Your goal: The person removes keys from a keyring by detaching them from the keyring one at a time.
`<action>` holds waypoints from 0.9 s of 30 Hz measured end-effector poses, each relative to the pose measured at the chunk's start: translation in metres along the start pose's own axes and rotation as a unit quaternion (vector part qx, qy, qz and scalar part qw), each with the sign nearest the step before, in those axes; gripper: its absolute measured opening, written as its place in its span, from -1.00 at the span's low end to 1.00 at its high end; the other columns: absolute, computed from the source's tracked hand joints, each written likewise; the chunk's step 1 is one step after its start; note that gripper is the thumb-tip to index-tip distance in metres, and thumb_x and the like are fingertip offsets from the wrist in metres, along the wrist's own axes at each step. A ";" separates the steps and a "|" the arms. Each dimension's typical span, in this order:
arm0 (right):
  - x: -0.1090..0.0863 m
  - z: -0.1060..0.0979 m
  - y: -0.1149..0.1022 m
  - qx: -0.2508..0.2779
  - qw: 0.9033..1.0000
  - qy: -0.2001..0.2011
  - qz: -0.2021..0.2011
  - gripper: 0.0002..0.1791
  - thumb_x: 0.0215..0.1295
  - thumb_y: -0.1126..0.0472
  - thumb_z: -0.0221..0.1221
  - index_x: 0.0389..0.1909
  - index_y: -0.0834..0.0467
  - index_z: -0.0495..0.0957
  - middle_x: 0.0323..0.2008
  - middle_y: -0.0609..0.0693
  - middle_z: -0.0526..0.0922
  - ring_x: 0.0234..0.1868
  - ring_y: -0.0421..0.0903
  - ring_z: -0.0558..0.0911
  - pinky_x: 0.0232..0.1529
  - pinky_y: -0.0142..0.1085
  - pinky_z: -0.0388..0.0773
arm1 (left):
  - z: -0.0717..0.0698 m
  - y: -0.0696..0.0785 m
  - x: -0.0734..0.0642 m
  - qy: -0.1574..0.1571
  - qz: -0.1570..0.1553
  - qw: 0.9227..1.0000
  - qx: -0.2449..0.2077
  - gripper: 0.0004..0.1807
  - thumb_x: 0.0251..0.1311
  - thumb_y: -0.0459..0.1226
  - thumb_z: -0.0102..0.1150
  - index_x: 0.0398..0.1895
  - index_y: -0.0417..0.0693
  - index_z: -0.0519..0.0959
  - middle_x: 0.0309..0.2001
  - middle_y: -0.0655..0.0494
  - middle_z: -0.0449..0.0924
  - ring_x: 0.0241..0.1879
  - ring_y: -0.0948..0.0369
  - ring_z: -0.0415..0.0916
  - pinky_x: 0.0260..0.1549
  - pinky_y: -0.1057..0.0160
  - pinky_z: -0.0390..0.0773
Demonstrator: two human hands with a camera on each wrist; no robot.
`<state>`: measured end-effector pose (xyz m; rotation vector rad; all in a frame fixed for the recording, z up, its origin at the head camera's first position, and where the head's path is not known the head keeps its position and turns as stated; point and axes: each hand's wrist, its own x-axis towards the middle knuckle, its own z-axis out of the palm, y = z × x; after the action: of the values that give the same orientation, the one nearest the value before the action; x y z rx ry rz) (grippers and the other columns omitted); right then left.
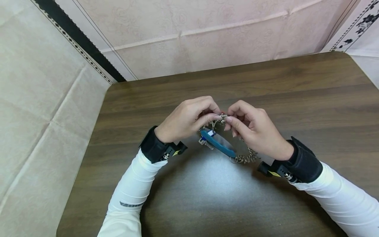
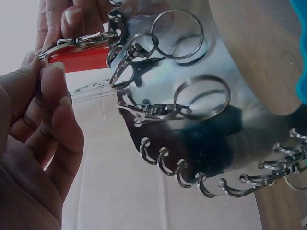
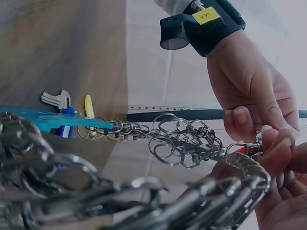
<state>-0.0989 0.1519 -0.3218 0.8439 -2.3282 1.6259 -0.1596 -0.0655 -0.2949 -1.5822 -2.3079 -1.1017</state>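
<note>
In the head view, my left hand (image 1: 195, 117) and right hand (image 1: 253, 126) meet over the table. Between their fingertips is a metal swivel clasp (image 2: 81, 43), pinched by thumb and fingers from both sides, with a flat red piece (image 2: 86, 60) beside it. Below hangs a shiny metal plate (image 2: 230, 136) edged with several small rings (image 1: 248, 158) and a teal strip (image 1: 220, 144). Key rings with clasps (image 2: 156, 111) hang across the plate's face. A key (image 3: 56, 99) with a blue tag (image 3: 66, 124) and a yellow piece (image 3: 88, 106) hang by the strip.
The brown wooden table (image 1: 177, 197) lies under both hands. Pale patterned cloth (image 1: 207, 42) hangs behind its far edge, and more cloth (image 1: 44, 115) covers the left side. Black wrist bands with cameras (image 1: 302, 164) sit on both wrists.
</note>
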 end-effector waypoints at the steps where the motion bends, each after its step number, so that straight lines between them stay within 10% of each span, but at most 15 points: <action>1: 0.000 0.000 0.000 0.001 1.000 0.001 0.000 -0.96 0.48 0.41 0.09 -0.22 0.32 0.47 -0.47 0.05 0.63 -0.60 -0.20 0.49 -0.59 -0.43 0.47 | 0.000 0.000 0.000 0.000 -0.001 1.000 0.001 -0.92 0.33 -0.36 0.27 -0.27 -0.18 0.56 -0.35 0.11 0.58 -0.43 0.37 0.42 -0.41 0.41 0.47; 27: -0.001 0.003 -0.002 0.050 0.998 0.015 0.032 -0.95 0.47 0.48 0.06 -0.19 0.31 0.45 -0.48 0.08 0.62 -0.62 -0.19 0.48 -0.61 -0.38 0.48 | -0.003 0.000 -0.001 -0.025 0.000 1.000 -0.003 -0.93 0.32 -0.34 0.29 -0.27 -0.17 0.59 -0.36 0.11 0.61 -0.41 0.36 0.44 -0.39 0.41 0.48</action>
<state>-0.0964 0.1493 -0.3219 0.7666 -2.2937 1.7806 -0.1601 -0.0684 -0.2931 -1.6315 -2.3373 -1.0816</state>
